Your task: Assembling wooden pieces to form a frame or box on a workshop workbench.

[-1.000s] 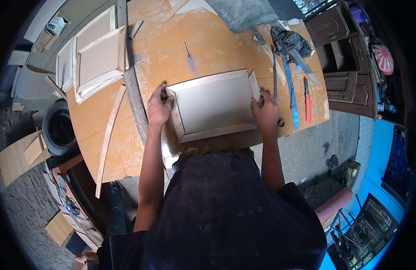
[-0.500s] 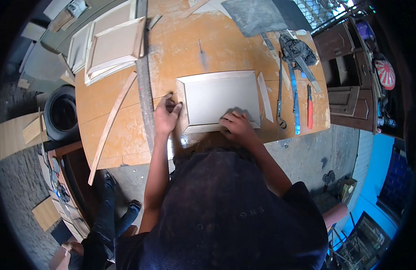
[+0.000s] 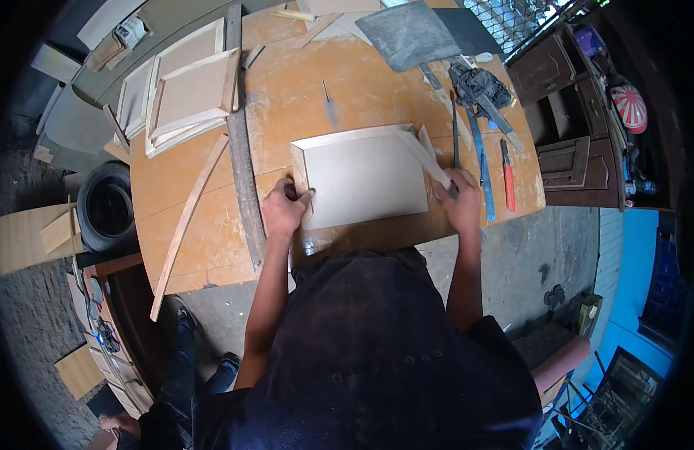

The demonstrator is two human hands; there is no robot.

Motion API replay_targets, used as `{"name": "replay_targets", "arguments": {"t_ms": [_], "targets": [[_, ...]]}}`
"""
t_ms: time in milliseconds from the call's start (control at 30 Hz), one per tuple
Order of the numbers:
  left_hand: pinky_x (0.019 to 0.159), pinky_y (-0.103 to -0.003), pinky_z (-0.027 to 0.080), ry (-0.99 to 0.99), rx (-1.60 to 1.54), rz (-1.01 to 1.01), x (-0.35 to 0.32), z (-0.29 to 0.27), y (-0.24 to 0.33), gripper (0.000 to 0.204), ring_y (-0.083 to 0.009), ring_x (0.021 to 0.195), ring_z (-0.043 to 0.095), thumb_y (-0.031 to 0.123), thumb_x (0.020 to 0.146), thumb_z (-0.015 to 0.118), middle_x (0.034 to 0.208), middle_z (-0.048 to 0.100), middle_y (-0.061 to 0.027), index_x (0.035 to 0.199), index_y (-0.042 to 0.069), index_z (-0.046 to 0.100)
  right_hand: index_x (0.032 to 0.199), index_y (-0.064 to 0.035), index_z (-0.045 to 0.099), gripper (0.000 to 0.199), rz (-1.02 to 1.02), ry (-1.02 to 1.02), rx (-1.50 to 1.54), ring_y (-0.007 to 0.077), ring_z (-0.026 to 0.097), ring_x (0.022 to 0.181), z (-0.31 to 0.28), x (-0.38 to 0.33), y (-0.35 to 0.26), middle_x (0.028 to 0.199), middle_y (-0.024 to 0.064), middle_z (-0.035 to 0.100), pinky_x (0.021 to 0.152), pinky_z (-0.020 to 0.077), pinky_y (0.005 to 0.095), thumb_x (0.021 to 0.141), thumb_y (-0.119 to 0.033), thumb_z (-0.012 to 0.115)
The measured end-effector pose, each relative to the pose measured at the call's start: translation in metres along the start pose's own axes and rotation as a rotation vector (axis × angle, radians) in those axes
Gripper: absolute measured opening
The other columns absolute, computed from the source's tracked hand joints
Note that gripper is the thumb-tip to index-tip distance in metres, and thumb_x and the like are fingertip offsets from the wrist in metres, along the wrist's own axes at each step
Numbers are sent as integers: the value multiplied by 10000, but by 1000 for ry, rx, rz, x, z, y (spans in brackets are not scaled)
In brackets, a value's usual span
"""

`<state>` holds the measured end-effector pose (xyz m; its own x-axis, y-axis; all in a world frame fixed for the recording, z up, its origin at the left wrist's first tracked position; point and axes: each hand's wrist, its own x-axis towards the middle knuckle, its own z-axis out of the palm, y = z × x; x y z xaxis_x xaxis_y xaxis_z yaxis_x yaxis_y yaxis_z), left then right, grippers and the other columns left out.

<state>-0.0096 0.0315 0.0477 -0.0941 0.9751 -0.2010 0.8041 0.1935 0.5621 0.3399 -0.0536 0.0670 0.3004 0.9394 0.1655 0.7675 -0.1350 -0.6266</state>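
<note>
A pale framed wooden panel lies flat on the orange-brown worktable. My left hand presses on the panel's near left corner and grips its edge. My right hand is closed around the lower end of a thin pale wooden strip, which slants up across the panel's right edge. A second loose strip lies beside that right edge.
A stack of similar framed panels sits at the table's far left. A long curved wood strip and a dark metal bar cross the left side. Hand tools, a dark rag and a red-handled tool lie at right. A tyre stands beside the table.
My right hand moved from the panel's near edge to its right side and took hold of the thin strip. The left hand stayed on the panel's left corner.
</note>
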Motion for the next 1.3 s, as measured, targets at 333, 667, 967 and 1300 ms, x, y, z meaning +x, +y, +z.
{"name": "replay_targets", "arguments": {"t_ms": [333, 667, 967, 1300], "targets": [[710, -392, 555, 7, -50, 34, -2, 5, -2, 477, -287, 713, 694, 262, 713, 877, 789, 714, -141, 1066, 5, 685, 1044, -19, 700, 292, 158, 108, -56, 384, 621, 962, 4, 9, 24, 1012, 176, 667, 866, 487, 448, 782, -132, 767], [713, -395, 558, -3, -74, 31, -2, 7, -4, 483, -294, 718, 695, 248, 718, 875, 798, 714, -148, 1084, -4, 684, 1053, -28, 708, 311, 248, 121, -183, 396, 625, 986, 20, 22, 54, 1040, 191, 673, 886, 493, 466, 788, -177, 777], [701, -357, 551, -11, -36, 21, -5, 7, -4, 479, -242, 700, 686, 261, 748, 861, 797, 712, -128, 1103, -1, 675, 1035, -31, 709, 301, 283, 113, -179, 395, 632, 973, 22, 27, 53, 1007, 196, 669, 865, 498, 472, 783, -178, 782], [710, -408, 556, -6, -53, 12, -6, 3, 5, 451, -317, 731, 697, 217, 719, 865, 807, 712, -159, 1064, -4, 676, 1043, -29, 707, 306, 245, 134, -191, 397, 638, 946, 25, 27, 54, 1000, 195, 669, 834, 505, 471, 784, -172, 785]]}}
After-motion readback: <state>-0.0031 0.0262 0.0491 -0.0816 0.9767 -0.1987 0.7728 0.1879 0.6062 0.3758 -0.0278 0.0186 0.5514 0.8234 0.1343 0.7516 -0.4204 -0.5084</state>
